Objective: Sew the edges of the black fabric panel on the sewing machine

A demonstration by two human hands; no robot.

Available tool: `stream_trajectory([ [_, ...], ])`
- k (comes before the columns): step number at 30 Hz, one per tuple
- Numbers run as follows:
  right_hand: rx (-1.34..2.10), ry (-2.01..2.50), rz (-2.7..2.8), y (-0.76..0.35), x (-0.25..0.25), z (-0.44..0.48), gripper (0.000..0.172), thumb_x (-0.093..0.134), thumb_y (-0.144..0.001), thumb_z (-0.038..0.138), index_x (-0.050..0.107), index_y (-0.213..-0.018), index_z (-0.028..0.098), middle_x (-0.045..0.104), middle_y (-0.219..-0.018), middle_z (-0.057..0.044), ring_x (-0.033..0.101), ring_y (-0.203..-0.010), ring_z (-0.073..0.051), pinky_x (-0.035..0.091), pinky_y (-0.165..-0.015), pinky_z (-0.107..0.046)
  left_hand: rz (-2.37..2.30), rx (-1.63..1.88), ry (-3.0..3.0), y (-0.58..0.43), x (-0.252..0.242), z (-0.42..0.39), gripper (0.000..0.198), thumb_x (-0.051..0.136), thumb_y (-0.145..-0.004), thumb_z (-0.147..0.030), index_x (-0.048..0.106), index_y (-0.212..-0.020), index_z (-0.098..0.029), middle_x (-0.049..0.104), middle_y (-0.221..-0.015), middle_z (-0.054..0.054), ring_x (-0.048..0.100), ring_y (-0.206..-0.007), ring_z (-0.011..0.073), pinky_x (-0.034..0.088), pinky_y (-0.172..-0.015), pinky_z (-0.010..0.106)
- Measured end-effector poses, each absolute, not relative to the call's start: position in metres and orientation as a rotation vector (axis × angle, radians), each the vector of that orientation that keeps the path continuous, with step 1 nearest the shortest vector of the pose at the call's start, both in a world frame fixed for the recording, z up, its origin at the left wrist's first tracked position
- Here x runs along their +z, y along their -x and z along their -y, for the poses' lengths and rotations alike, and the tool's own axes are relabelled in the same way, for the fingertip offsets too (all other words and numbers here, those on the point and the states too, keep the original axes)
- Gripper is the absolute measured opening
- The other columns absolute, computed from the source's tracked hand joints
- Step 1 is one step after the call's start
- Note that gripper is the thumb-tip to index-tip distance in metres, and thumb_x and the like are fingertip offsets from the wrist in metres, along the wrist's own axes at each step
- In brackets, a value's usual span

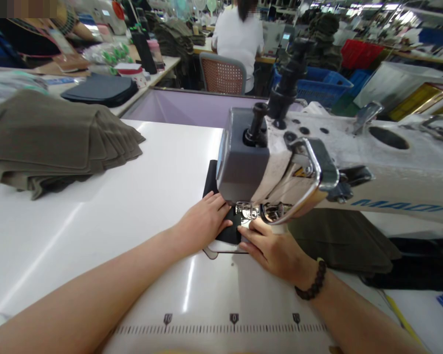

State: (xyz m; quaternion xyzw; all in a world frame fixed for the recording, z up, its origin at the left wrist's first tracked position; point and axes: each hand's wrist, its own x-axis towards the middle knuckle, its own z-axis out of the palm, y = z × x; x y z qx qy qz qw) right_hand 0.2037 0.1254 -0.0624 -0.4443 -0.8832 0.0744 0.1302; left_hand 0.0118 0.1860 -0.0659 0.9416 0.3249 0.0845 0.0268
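Fingers (217,200) of left hand (201,223) laid flat, slightly parted, thumb spread away, on narrow black fabric piece (229,235). Piece partly beneath left fingers, visible again beyond them beside grey-and-white metal sewing machine (243,169); near part between both hands, by shiny metal presser foot (243,210). Right hand (278,250) at piece's right edge, forefinger and thumb slightly apart; unclear whether pinching. Glossy white tabletop (133,196) below.

Person's bare hands (204,220) and forearms (107,282), chunky dark brown beaded bracelet (318,285) around right wrist (310,272), small yellow-green accent (320,259) on it
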Motion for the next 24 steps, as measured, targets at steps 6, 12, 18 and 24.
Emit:
stream_trajectory([
  [6, 0.239, 1.295, 2.551, -0.203, -0.062, -0.125, 0.022, 0.054, -0.084, 0.026, 0.06, -0.101, 0.014, 0.062, -0.088, -0.008, 0.057, -0.074, -0.017, 0.041, -0.066, -0.028, -0.999, 0.29, -2.906, -0.013, -0.067, -0.187, 0.015, 0.048, -0.085, -0.023, 0.057, -0.083, -0.011, 0.056, -0.09, 0.011, 0.053, -0.092, 0.0258, 0.04, -0.087, 0.043],
  [12, 0.266, 1.322, 2.557, -0.201, -0.061, -0.125, 0.022, 0.053, -0.085, 0.026, 0.061, -0.102, 0.014, 0.062, -0.086, -0.007, 0.056, -0.072, -0.016, 0.039, -0.063, -0.027, -0.946, 0.357, -2.898, -0.013, -0.067, -0.189, 0.012, 0.049, -0.085, -0.021, 0.056, -0.086, -0.012, 0.055, -0.098, 0.011, 0.051, -0.098, 0.0255, 0.039, -0.089, 0.042],
  [18, 0.229, 1.37, 2.551, -0.201, -0.06, -0.127, 0.021, 0.054, -0.084, 0.027, 0.06, -0.101, 0.016, 0.061, -0.084, -0.007, 0.056, -0.076, -0.018, 0.039, -0.066, -0.028, -0.935, 0.396, -2.889, -0.012, -0.067, -0.19, 0.013, 0.049, -0.085, -0.02, 0.056, -0.089, -0.01, 0.055, -0.099, 0.012, 0.05, -0.098, 0.0259, 0.04, -0.086, 0.04],
  [24, 0.227, 1.055, 2.585, -0.202, -0.061, -0.123, 0.025, 0.043, -0.089, 0.029, 0.062, -0.092, 0.014, 0.06, -0.076, -0.005, 0.053, -0.069, -0.016, 0.039, -0.064, -0.029, -0.719, 0.205, -2.889, -0.006, -0.055, -0.172, 0.015, 0.045, -0.087, -0.016, 0.059, -0.089, -0.014, 0.058, -0.091, 0.007, 0.053, -0.084, 0.0199, 0.044, -0.076, 0.033],
])
